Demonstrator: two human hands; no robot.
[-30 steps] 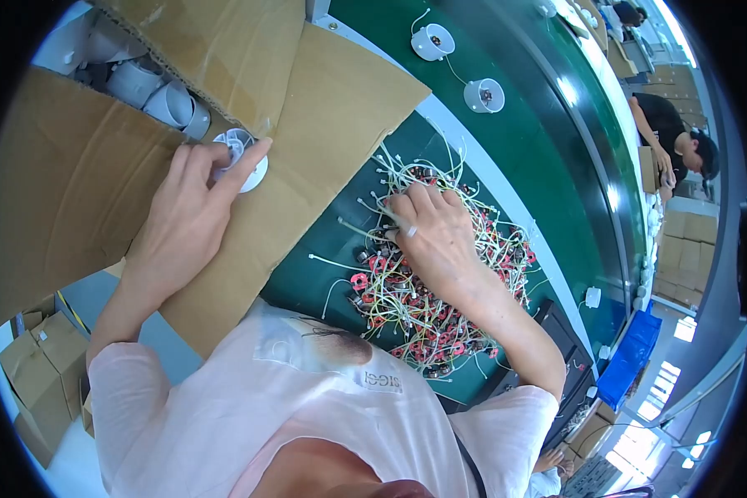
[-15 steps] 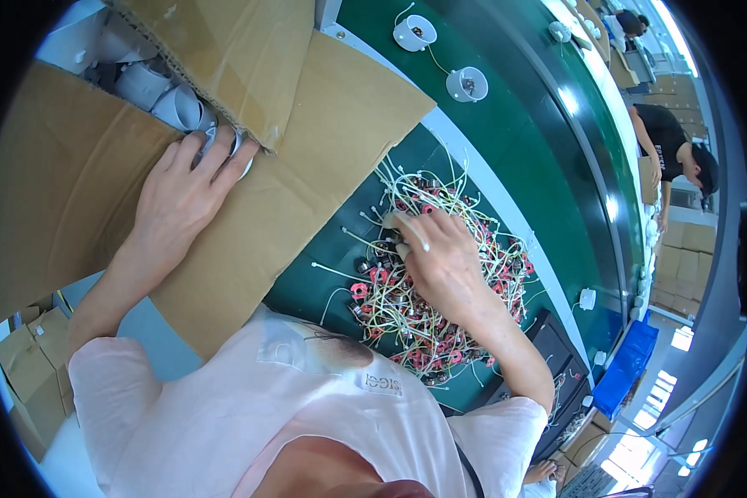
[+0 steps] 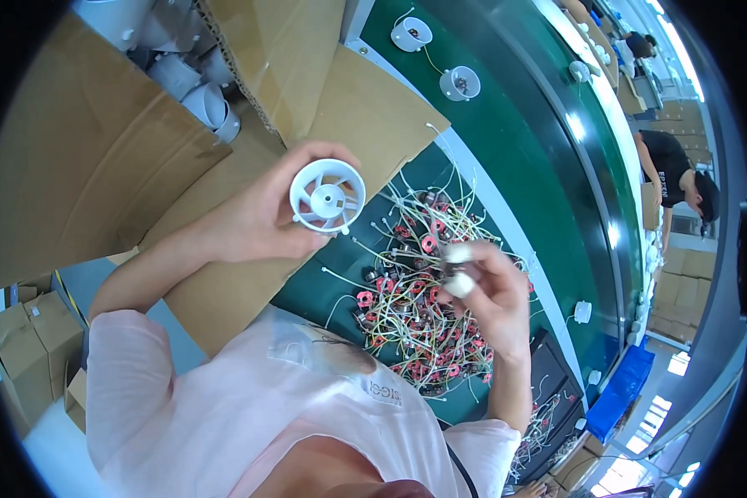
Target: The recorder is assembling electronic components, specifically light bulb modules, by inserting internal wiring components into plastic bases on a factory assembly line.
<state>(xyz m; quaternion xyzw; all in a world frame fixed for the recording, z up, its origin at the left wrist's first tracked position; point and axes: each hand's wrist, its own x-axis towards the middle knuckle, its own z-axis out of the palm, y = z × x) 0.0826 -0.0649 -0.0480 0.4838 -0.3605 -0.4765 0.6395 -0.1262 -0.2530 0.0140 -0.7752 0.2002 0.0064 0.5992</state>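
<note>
We saw the left hand (image 3: 261,217) curled about halfway closed around the side of a white plastic wheel (image 3: 328,199), its spokes and round hub facing up; the wheel was held above the edge of a cardboard flap (image 3: 224,286), just left of the wire heap; we saw the right hand (image 3: 500,305) with thumb and forefinger nearly together, white covers (image 3: 459,286) on their tips, pinching a small dark part (image 3: 465,270), too blurred for us to tell its exact shape; that part was above a heap of little motors (image 3: 423,324) with pink pieces and pale wires, spread on a green tabletop (image 3: 311,286); at upper left we saw white tubes (image 3: 203,106) inside a cardboard box (image 3: 83,158); beyond the heap, two white cups (image 3: 460,84) sat near each other on a green belt (image 3: 515,124); a black tray (image 3: 566,388) holding more wires lay right of the heap.
</note>
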